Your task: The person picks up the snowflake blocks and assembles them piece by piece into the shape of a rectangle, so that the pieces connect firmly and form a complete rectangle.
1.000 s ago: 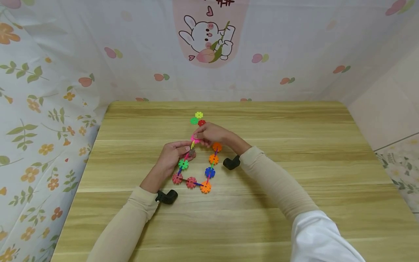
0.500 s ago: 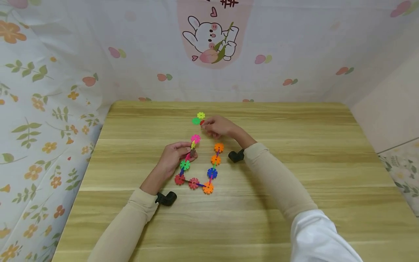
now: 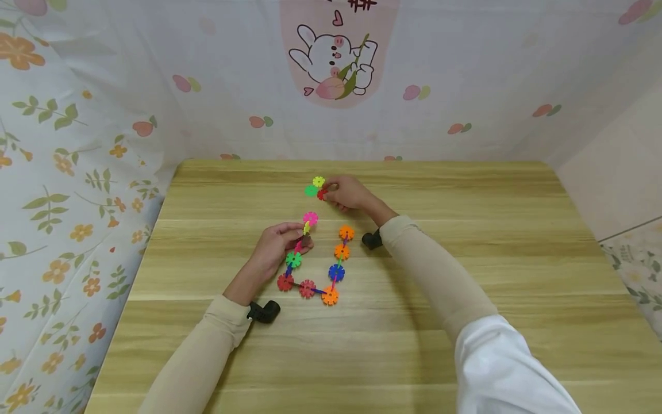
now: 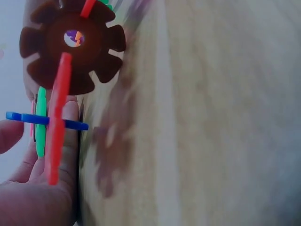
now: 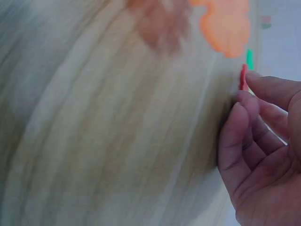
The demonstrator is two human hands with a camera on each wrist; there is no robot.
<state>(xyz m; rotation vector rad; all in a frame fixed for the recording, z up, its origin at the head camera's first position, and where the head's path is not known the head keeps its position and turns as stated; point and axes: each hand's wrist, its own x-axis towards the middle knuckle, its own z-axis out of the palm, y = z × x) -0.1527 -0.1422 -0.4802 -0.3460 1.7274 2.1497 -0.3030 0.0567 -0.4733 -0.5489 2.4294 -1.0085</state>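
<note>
A U-shaped chain of plastic interlocking snowflake discs point(image 3: 307, 288) stands on the wooden table. My left hand point(image 3: 270, 247) pinches its left arm near the top, around the brown disc point(image 4: 96, 44), which fills the upper left wrist view. A yellow disc point(image 3: 307, 227) and a pink disc point(image 3: 311, 219) top that arm. Farther back, my right hand point(image 3: 353, 192) has thumb and index finger around a loose red disc point(image 3: 322, 195), seen edge-on in the right wrist view. Beside it lie a green disc point(image 3: 311, 191) and a yellow-green disc point(image 3: 318, 181).
The chain's right arm ends in an orange disc point(image 3: 346, 232), below my right hand and apart from the pink one. A black wrist camera point(image 3: 265, 312) sticks out from the left sleeve, another point(image 3: 371, 240) from the right. A patterned cloth point(image 3: 424, 69) hangs behind the table.
My right hand has let go of the pink disc at the chain's top and moved back to the loose red disc. My left hand keeps its hold on the chain.
</note>
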